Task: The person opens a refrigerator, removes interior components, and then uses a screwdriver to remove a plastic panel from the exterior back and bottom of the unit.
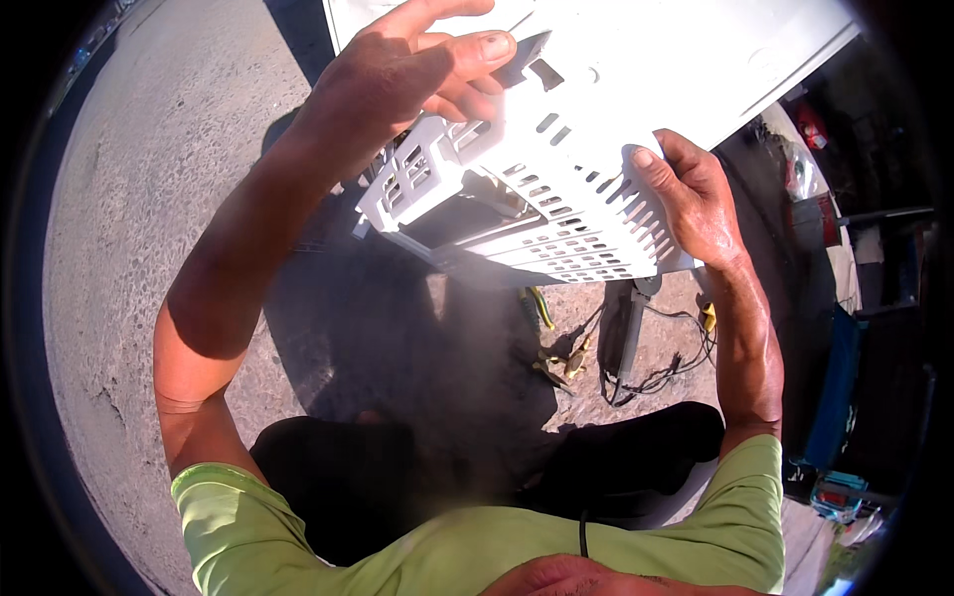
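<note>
Over pavement (169, 149), right hand (693, 204) on slotted casing (606, 114), left hand (412, 77) near

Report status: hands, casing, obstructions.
Right hand gripping slotted white casing by right edge. Left hand at its upper left, contact unclear. Corded tool on ground below.

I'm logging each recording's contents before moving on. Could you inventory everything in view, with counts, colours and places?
slotted housing: one, white, upper centre
curved-handled tool: one, yellow and green, ground below housing
small items: count unclear, yellowish, beside that tool
long tool: one, dark, further right
cord: count unclear, black, around long tool
ground: one stretch, grey, mainly left
blue panel: one, blue, far right
other far-right items: too dark to count
sleeves: two, lime green, lower left and right
left hand: one, bare, housing's upper left
right hand: one, bare, housing's right
</note>
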Demonstrator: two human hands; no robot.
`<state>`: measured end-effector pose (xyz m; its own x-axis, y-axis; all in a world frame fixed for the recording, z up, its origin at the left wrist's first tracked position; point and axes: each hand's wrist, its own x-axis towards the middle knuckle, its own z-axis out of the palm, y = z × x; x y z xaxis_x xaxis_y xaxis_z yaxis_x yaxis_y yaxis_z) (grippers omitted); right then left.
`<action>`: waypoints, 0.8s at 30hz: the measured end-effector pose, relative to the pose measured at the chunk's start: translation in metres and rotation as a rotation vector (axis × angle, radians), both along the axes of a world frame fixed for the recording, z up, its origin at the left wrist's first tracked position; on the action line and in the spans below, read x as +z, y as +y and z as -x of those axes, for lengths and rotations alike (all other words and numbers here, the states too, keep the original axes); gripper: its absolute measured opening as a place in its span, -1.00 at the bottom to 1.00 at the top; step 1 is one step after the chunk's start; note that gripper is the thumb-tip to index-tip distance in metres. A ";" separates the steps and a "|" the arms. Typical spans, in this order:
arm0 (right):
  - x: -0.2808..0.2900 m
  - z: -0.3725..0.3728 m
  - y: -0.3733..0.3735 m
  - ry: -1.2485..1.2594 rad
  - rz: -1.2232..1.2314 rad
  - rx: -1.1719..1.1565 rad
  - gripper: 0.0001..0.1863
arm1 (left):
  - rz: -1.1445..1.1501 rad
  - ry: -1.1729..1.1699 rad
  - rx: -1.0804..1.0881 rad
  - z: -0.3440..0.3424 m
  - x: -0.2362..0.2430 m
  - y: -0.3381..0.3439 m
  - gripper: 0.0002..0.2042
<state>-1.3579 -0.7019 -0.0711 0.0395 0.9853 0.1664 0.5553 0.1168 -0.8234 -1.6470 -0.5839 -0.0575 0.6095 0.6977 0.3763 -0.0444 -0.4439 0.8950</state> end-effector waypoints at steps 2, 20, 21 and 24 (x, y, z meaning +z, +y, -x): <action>-0.014 -0.030 -0.002 0.026 -0.032 0.004 -0.63 | -0.084 0.109 0.039 0.006 -0.026 0.022 -0.28; -0.229 -0.126 -0.033 0.433 0.050 -0.319 -0.45 | -0.344 0.912 0.429 -0.083 -0.062 0.010 -0.53; -0.224 -0.125 -0.029 0.345 0.077 -0.343 -0.38 | -0.407 0.893 0.465 -0.080 -0.068 0.012 -0.53; -0.228 -0.119 -0.020 0.293 -0.044 -0.530 -0.35 | -0.484 0.865 0.518 -0.079 -0.073 0.010 -0.52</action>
<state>-1.2391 -0.7219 -0.2993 0.5735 0.8112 0.1146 0.2978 -0.0761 -0.9516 -1.5678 -0.5738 -0.1306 0.4756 0.8381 0.2672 0.8009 -0.5382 0.2624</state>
